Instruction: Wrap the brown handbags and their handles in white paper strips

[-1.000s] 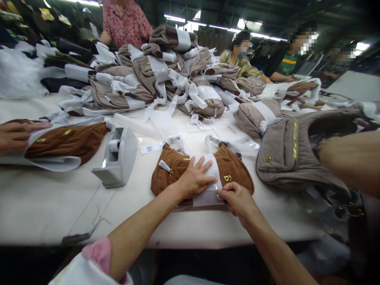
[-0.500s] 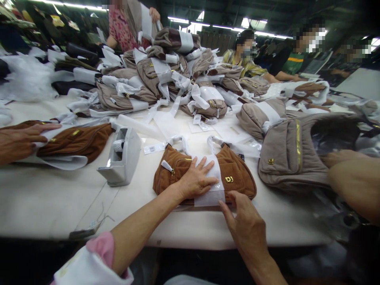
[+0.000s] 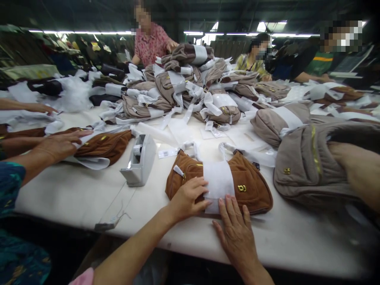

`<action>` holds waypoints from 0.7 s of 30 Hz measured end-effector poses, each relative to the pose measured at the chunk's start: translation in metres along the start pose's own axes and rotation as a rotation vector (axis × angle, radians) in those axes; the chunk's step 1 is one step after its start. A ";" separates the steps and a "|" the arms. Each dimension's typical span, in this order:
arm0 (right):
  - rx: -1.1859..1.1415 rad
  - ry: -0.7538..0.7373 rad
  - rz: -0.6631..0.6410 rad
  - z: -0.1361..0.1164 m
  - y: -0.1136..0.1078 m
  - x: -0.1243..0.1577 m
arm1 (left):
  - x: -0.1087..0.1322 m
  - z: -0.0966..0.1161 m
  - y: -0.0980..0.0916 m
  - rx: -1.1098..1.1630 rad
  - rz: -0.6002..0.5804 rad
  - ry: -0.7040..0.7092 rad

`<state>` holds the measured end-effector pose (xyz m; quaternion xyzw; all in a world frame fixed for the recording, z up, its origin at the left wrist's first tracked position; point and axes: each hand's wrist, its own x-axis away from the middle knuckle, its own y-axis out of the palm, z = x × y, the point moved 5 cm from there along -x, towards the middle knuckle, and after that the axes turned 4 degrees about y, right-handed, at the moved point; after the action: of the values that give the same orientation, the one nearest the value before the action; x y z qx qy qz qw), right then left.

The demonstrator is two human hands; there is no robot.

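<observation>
A brown corduroy bag [image 3: 252,174] with a gold emblem lies on the table in front of me. A white paper band [image 3: 218,178] runs down over its middle. My left hand [image 3: 188,200] rests on the bag at the band's left edge, fingers somewhat apart and holding nothing. My right hand [image 3: 236,225] lies with spread fingers on the lower end of the band and the bag's bottom edge. White-wrapped straps [image 3: 194,149] stand up behind the bag.
A grey tape dispenser [image 3: 141,162] stands left of the bag. Co-workers' hands touch another brown bag [image 3: 111,146] at left and a taupe bag [image 3: 297,158] at right. A pile of wrapped taupe bags [image 3: 166,87] lies behind. Thread snips [image 3: 105,225] lie near the front edge.
My left hand has slid left and down off the band's middle. My right hand has moved onto the band's lower end and flattened. The view has shifted left, showing more of the neighbour's arms.
</observation>
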<state>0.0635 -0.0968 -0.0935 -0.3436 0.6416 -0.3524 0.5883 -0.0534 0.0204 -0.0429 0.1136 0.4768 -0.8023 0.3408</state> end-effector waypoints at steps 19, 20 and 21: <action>0.075 -0.083 0.013 0.002 0.006 0.004 | 0.010 0.019 0.015 -0.489 -0.059 0.172; 0.059 -0.091 0.031 0.004 0.004 0.005 | 0.013 0.019 0.015 -0.482 -0.054 0.168; 0.033 -0.103 0.059 0.006 0.000 0.004 | 0.017 0.019 0.015 -0.477 -0.045 0.160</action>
<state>0.0690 -0.1010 -0.0960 -0.3325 0.6145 -0.3272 0.6363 -0.0529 -0.0081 -0.0517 0.0823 0.6805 -0.6629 0.3011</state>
